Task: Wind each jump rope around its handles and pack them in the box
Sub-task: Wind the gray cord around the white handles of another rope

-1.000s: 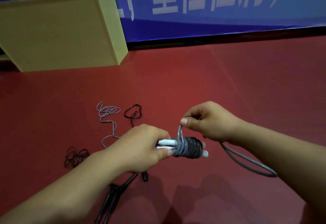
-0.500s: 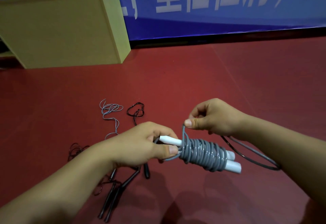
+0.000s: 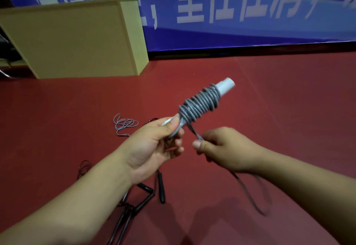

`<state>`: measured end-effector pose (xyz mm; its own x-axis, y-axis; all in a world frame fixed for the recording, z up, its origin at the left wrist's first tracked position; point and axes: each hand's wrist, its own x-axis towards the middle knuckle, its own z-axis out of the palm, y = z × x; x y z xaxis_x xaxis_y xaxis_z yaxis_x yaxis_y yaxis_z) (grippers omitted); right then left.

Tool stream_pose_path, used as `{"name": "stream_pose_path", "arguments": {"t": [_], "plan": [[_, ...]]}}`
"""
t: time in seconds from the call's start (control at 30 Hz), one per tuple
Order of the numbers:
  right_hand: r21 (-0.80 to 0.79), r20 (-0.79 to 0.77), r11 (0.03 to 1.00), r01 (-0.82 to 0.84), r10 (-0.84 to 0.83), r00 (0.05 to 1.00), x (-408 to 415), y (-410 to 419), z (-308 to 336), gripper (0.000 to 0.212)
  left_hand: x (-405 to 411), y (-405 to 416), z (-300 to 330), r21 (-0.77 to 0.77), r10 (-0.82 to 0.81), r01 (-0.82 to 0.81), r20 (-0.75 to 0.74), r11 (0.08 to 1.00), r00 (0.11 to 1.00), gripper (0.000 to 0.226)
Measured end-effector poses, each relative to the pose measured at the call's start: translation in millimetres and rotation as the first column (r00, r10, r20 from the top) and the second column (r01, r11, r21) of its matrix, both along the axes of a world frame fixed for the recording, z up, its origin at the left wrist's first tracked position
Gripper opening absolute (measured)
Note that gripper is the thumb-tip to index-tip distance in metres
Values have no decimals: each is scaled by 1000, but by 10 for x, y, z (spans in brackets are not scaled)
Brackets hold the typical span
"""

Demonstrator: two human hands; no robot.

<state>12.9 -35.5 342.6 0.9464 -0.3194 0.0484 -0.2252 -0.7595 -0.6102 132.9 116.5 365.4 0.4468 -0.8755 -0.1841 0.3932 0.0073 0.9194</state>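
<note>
A: Starting at the left, what is there to go on?

B: The tall tan cardboard box (image 3: 69,40) stands on the red floor (image 3: 269,100) at the back left, against the blue banner with white characters (image 3: 231,3). Its opening cannot be seen from here, so I cannot tell whether anything is packed in it.

A: And on the floor in front of it?

B: A loose grey jump rope cord (image 3: 124,124) lies in a small tangle, well apart from the box. Nearer the person, a black jump rope with slim black handles (image 3: 143,200) sprawls unwound, partly hidden under the left forearm. Neither looks wound, so I judge that work is still ahead.

A: What about the rope in hand?

B: The left hand (image 3: 152,146) grips the near end of the white plastic handles (image 3: 224,86), thumb pressed on top, holding them up off the floor and tilted away to the right. The grey rope coil (image 3: 200,104) is wrapped round them in many tight turns, covering most of their length.

A: And the right hand?

B: The right hand (image 3: 223,148) pinches the grey cord just below the coil, fingers curled round it. A blurred loop of slack cord (image 3: 254,196) trails down beneath the right wrist.

A: So how far along?

B: This rope seems nearly wound; the remaining slack needs wrapping and securing, then the bundle goes to the box. The ropes on the floor remain.
</note>
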Motion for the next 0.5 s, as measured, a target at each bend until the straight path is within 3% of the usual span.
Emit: {"name": "stream_pose_path", "arguments": {"t": [0.07, 0.2, 0.37, 0.43, 0.5], "plan": [[-81, -42, 995, -60, 56, 998, 0, 84, -13, 34, 11, -42, -20, 59, 86, -86, -5, 995, 996, 14], [-106, -68, 992, -72, 65, 996, -8, 188, -83, 32, 72, -67, -146, 207, 179, -213, 171, 955, 969, 14], [-115, -52, 993, -10, 4, 999, 0, 159, -101, 27, 134, -85, -243, 200, 197, -276, 341, 940, 919, 18], [-102, -51, 995, -9, 4, 999, 0, 157, -83, 22, 169, -84, -276, 201, 214, -332, 451, 922, 867, 23], [-90, -63, 996, -19, 13, 998, -2, 163, -63, 19, 208, -74, -322, 196, 185, -390, 638, 900, 748, 28]]}}
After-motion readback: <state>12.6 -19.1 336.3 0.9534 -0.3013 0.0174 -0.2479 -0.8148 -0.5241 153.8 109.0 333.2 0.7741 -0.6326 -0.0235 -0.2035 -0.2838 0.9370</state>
